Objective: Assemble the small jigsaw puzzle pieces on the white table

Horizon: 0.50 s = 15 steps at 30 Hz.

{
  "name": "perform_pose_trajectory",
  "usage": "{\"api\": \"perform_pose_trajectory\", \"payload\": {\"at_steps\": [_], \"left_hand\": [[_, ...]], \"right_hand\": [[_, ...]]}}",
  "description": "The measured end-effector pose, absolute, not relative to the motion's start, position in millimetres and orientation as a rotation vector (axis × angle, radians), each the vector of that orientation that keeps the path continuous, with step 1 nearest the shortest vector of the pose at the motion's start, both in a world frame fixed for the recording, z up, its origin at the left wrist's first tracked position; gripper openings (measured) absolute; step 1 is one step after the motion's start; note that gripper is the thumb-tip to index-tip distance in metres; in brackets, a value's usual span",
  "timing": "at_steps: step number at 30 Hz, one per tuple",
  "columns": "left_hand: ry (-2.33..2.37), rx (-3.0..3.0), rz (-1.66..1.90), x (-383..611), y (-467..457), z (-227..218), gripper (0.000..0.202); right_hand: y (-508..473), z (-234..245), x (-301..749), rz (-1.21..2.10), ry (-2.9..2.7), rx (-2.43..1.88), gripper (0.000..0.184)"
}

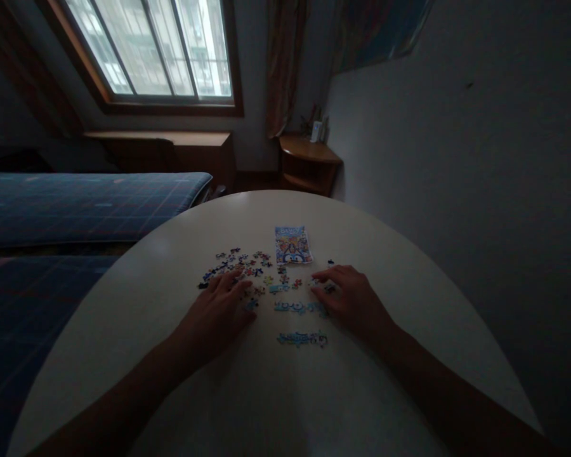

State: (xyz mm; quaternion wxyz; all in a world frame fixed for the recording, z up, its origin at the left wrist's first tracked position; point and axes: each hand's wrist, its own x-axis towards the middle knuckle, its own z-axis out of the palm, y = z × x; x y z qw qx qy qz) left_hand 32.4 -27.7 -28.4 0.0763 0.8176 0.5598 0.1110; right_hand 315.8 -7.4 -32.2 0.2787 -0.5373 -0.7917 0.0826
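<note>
Nearest on the table point(266, 400), a strip point(302, 339) of joined puzzle pieces lies crosswise; just beyond it lies another strip point(295, 308), its right end beside the right hand point(349, 297); that hand's thumb and index finger curve around a small piece point(315, 281), though I cannot tell whether they grip it; to the left, the left hand point(223, 301) rests with fingers loosely spread, grasping nothing visible, at the near edge of the loose pieces point(233, 261); farther, in the middle, lies a penguin sheet point(292, 245); beyond the table are a bed point(90, 203) at left, a corner shelf point(309, 149) at right and, farthest, a window point(152, 51).
</note>
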Motion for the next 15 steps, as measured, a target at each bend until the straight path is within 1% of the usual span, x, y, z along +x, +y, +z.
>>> {"api": "perform_pose_trajectory", "payload": {"at_steps": [2, 5, 7, 11, 15], "left_hand": [[1.675, 2.437, 0.394, 34.3, -27.2, -27.4, 0.044], [1.574, 2.380, 0.531, 45.0, -31.5, -22.3, 0.027], [1.509, 2.265, 0.585, 54.8, -36.3, -17.8, 0.021], [1.350, 1.964, 0.625, 69.7, -43.2, -10.2, 0.020], [1.254, 1.783, 0.658, 74.9, -43.4, -7.3, 0.016]], "right_hand": [[-10.3, -30.9, 312.9, 0.230, -2.133, -1.418, 0.021], [-17.6, -28.6, 305.7, 0.235, -2.161, -1.318, 0.021], [-23.9, -26.8, 299.1, 0.228, -2.175, -1.195, 0.020], [-35.5, -23.7, 285.4, 0.217, -2.182, -0.989, 0.019], [-40.6, -23.6, 277.9, 0.223, -2.183, -0.918, 0.014]]}}
